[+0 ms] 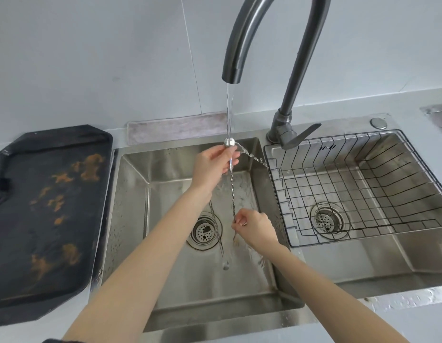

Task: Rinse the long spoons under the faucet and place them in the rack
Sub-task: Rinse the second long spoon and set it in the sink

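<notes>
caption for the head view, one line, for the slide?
Left hand and right hand hold a long twisted spoon under the running faucet.

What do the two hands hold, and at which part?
One long spoon: left hand grips its upper end under the water, right hand pinches its lower end.

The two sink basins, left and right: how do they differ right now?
The left basin gets the faucet's running water; the right basin gets none. The right basin holds a black wire rack; the left basin has none. A long spoon lies in the left basin. Both are steel, each with a round drain.
</notes>
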Tool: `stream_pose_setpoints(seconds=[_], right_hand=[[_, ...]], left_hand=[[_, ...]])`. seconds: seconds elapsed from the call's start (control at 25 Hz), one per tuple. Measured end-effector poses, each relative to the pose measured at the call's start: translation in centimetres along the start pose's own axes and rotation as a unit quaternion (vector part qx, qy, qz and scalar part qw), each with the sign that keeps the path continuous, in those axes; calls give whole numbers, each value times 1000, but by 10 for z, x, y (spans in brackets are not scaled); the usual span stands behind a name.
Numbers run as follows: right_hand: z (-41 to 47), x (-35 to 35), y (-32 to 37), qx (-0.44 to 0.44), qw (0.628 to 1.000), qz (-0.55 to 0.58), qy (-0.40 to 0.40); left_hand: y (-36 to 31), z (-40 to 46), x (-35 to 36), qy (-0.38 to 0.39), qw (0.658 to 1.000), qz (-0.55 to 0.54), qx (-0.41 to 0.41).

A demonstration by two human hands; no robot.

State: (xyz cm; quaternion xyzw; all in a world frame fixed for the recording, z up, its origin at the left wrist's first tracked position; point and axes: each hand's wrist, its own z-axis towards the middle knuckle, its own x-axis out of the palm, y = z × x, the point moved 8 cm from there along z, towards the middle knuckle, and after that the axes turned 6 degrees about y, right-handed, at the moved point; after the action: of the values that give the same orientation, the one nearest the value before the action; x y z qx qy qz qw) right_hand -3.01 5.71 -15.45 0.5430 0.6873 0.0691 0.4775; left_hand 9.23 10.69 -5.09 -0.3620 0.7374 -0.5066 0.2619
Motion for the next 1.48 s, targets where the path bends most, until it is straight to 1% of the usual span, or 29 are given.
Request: stream_pose_setpoints(seconds=[0.16, 0.4, 0.52, 0.68, 0.88, 1.04, 1.2, 1.32, 1.4, 1.48], right_hand=[[1, -1, 0, -1, 1000, -24, 0], [-2, 0, 9, -15, 999, -36, 3], [-3, 2, 12, -22, 999, -24, 11], [-4, 6, 15, -44, 998, 14, 37], [-3, 6, 13, -48, 997, 32, 45], [-3, 5, 13, -57, 997, 42, 42], [-4, 5, 12, -64, 996, 47, 44], [-4, 0, 14, -69, 996, 54, 32], [-4, -5, 18, -79, 995, 51, 28], [-5, -13, 25, -100, 994, 50, 20]], left_hand=[[-4, -1, 0, -12, 1000, 9, 13], [-8, -2, 1, 14, 1000, -21, 3], [-9, -1, 0, 15, 1000, -25, 8], [-14, 2, -5, -9, 999, -22, 28], [-11, 0, -6, -19, 999, -47, 13], [-15, -4, 5, 40, 999, 1, 11], [-29, -2, 10, 79, 994, 48, 63], [-37, 1, 9, 92, 990, 54, 90], [-37, 2, 5, 96, 991, 41, 82], [-32, 3, 2, 98, 992, 53, 61]])
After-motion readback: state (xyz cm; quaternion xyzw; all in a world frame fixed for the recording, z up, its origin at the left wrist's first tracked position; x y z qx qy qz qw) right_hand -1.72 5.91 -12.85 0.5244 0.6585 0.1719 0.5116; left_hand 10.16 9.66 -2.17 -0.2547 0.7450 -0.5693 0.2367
